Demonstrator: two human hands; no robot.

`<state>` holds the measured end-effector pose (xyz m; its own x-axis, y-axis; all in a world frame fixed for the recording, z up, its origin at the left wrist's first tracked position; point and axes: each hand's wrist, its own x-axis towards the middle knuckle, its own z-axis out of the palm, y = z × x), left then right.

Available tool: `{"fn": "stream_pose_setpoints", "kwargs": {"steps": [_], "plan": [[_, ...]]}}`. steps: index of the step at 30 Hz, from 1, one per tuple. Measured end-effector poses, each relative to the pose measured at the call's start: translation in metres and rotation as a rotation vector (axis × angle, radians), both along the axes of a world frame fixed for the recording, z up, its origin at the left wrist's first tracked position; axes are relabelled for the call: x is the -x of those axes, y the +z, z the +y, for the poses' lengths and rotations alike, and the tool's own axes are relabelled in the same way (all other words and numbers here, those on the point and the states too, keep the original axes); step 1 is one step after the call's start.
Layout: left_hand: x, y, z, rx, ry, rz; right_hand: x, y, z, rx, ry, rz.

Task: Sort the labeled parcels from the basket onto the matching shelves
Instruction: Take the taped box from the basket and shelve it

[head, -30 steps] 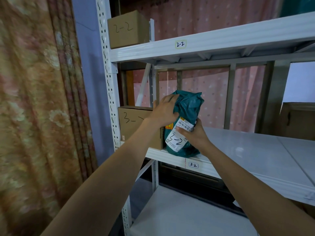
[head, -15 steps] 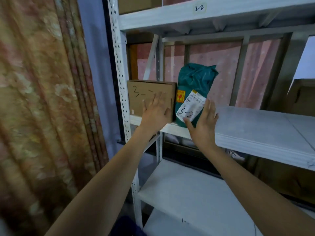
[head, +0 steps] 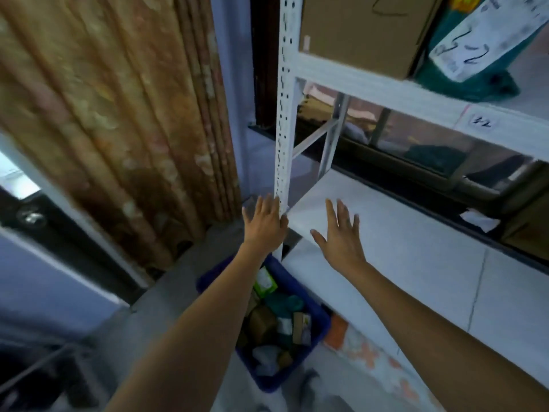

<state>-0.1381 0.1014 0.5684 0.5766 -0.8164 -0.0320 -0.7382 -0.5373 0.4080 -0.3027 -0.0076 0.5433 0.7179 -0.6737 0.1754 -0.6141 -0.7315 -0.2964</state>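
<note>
Now my left hand point(head: 265, 222) and right hand point(head: 339, 236) hover empty, fingers spread; the blue plastic basket point(head: 318, 333) of mixed parcels lies at six o'clock below them, nearer my left.

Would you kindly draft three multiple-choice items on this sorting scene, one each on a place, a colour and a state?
1. Where does the teal parcel stand?
A. in the basket
B. on the shelf beside the cardboard box
C. on the floor

2. What colour is the basket?
A. red
B. white
C. blue

3. How are the left hand and right hand?
A. both open and empty
B. both gripping a parcel
C. one holding a box

Key: 1 B, it sits right of the box on the upper shelf; 2 C, its rim is blue; 3 A, the fingers are spread and hold nothing.
</note>
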Motion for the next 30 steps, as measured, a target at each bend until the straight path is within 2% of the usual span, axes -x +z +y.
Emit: {"fn": "stream_pose_setpoints", "kwargs": {"steps": [6, 10, 17, 21, 26, 30], "plan": [[0.0, -0.116, 0.053, -0.423, 0.159, 0.208, -0.004, -0.099, 0.002, -0.206, 0.089, 0.39], [0.012, -0.179, 0.078, -0.552, 0.248, 0.306, -0.005, -0.156, -0.006, -0.327, 0.116, 0.538], [0.008, -0.291, 0.074, -0.64, 0.267, 0.415, -0.026, -0.252, -0.01, -0.417, 0.183, 0.667], [-0.004, -0.371, 0.064, -0.682, 0.258, 0.495, -0.046, -0.331, -0.006, -0.435, 0.205, 0.775], [-0.03, -0.473, 0.063, -0.694, 0.259, 0.56, -0.07, -0.435, 0.002, -0.502, 0.21, 0.82], [-0.061, -0.552, 0.056, -0.668, 0.321, 0.628, -0.104, -0.51, 0.01, -0.605, 0.17, 0.785]]}}
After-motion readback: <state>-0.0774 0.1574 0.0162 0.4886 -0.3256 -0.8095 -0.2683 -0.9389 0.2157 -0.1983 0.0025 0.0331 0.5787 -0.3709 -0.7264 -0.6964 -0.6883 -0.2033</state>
